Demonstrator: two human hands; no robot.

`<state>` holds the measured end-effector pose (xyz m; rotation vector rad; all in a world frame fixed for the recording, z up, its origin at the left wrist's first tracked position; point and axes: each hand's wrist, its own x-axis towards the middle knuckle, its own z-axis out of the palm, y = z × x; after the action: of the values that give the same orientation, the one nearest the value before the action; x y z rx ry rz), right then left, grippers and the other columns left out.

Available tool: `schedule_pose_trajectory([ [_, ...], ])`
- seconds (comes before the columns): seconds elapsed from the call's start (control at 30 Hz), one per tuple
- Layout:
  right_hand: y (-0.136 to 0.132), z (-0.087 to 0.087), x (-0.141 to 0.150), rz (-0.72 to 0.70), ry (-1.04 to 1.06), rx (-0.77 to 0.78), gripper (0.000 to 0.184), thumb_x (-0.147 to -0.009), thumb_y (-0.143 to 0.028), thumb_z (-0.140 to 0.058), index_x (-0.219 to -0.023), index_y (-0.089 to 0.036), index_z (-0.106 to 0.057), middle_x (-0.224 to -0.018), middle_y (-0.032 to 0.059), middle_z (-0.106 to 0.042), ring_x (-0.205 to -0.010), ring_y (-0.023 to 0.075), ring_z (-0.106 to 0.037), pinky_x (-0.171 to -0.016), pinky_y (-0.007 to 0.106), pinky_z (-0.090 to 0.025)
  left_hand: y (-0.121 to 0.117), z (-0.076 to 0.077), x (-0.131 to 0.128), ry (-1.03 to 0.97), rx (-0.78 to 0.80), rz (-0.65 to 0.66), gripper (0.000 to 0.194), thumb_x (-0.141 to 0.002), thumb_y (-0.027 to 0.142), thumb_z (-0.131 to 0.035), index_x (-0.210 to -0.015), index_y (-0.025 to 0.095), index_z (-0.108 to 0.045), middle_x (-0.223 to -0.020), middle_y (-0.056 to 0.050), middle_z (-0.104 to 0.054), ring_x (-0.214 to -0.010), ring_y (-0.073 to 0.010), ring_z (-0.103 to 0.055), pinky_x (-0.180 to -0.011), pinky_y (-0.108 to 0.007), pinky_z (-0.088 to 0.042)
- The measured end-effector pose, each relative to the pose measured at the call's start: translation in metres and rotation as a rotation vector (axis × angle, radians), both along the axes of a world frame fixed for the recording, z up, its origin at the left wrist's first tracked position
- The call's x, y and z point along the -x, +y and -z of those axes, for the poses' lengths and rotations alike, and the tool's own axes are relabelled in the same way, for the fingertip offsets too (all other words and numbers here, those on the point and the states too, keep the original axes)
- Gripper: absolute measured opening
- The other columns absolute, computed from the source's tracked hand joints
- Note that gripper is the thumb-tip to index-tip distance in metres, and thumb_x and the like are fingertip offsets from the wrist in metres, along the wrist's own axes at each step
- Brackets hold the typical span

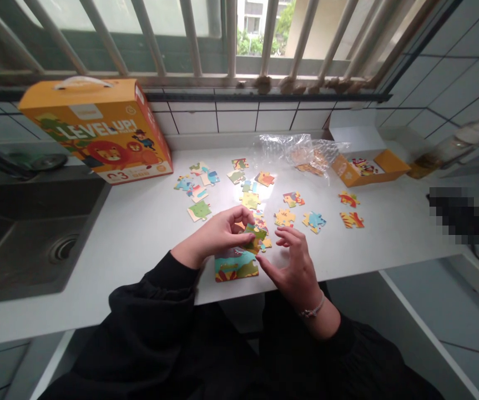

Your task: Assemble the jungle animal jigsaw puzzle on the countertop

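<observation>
In the head view, the left hand (216, 233) pinches a green jigsaw piece (256, 238) above a part-built puzzle (236, 265) on the white counter (139, 250), while the right hand (295, 272) hangs open just beside it, gripping nothing. Farther back sit a closed orange "LEVEL UP!" box (95, 130), a clear plastic bag (293, 150) with orange pieces (309, 168) inside, and an open orange carton (368, 168).

Daylight comes through the barred window (231, 39) ahead of me; glare (226, 189) whitens the worktop (147, 244); my left hand (216, 233) and right hand (297, 272) throw only faint shadows; the tiled wall (451, 83) bows toward the frame's edge; a pixelated block (464, 215) hides part of the right side.
</observation>
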<state>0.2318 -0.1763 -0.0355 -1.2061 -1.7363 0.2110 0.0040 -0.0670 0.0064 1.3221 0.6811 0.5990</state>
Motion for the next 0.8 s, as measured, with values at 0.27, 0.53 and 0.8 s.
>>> schedule_pose_trajectory([
  [0.27,-0.003,0.002,-0.003,-0.114,-0.105,0.002,0.08,-0.098,-0.031,-0.087,-0.168,-0.03,-0.047,-0.153,0.0181,-0.065,-0.144,0.0371,-0.065,-0.118,0.06,-0.062,-0.004,0.007,-0.009,0.041,0.03,-0.05,0.049,-0.083,0.046,-0.097,-0.093,0.022,-0.055,-0.088,0.001,-0.068,-0.079,-0.0158,-0.072,-0.064,-0.025,-0.053],
  [0.53,-0.005,0.001,-0.006,-0.176,-0.165,-0.034,0.057,-0.102,-0.025,-0.082,-0.155,-0.032,-0.061,-0.154,0.0158,-0.068,-0.135,0.0323,-0.072,-0.11,0.054,-0.065,-0.007,0.002,-0.012,0.052,-0.052,0.092,0.045,-0.085,0.046,-0.093,-0.081,0.02,-0.056,-0.08,0.003,-0.06,-0.07,-0.0108,-0.054,-0.064,-0.025,-0.044],
  [0.8,-0.004,0.0,-0.01,-0.229,-0.144,0.02,0.021,-0.1,-0.03,-0.087,-0.119,-0.029,-0.079,-0.144,0.0128,-0.073,-0.111,0.0259,-0.075,-0.098,0.048,-0.068,-0.007,0.002,-0.009,0.041,-0.029,0.147,0.038,-0.09,0.05,-0.089,-0.097,0.019,-0.067,-0.091,-0.002,-0.07,-0.079,-0.0153,-0.064,-0.071,-0.028,-0.05],
])
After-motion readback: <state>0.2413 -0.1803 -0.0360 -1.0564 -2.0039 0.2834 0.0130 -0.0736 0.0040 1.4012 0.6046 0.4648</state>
